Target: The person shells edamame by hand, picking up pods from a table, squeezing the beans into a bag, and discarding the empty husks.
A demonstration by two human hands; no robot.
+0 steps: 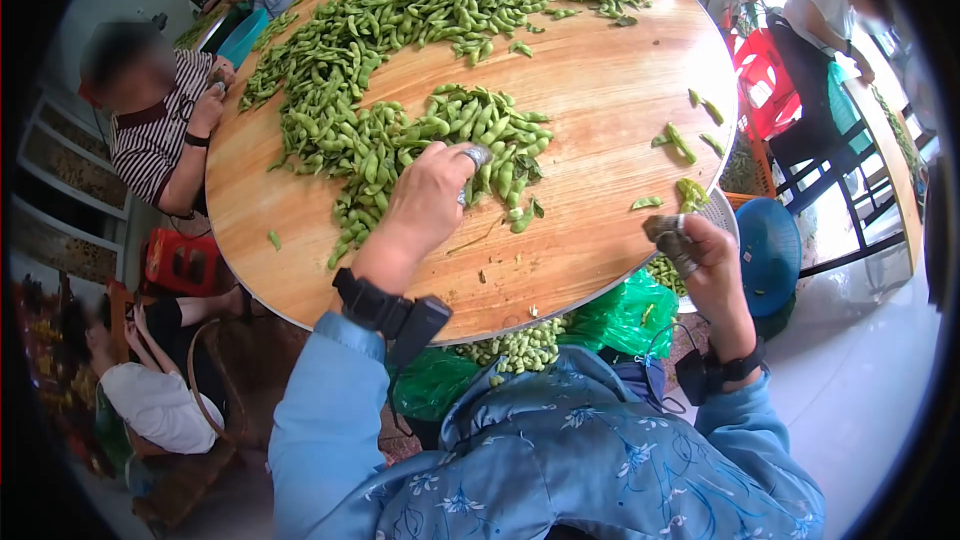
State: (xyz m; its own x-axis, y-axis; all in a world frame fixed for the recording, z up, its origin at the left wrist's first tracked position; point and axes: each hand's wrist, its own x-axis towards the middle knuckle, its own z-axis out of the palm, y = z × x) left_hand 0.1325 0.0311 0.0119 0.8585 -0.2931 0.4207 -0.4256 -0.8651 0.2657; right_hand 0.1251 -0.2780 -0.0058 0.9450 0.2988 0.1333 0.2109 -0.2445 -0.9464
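Observation:
A big heap of green edamame pods (390, 50) spreads over the round wooden table (590, 90). My left hand (425, 195) is at the near side of the heap, its fingers curled down among the pods and closed on some. Grey wrapping covers some of its fingertips. At the table's right edge, my right hand (705, 255) is raised with wrapped fingers pinched together; what they hold, if anything, is hidden. Below the front edge, a green plastic bag (640, 315) lies beside shelled beans (525, 348). Some green pieces (690, 195) lie near my right hand.
A white perforated basket (722, 215) sits under the right edge, near a blue basin (770, 255). A person in a striped shirt (150, 140) sits at the left. Red stools (765, 85) and another table (880, 160) stand right. Other people work behind.

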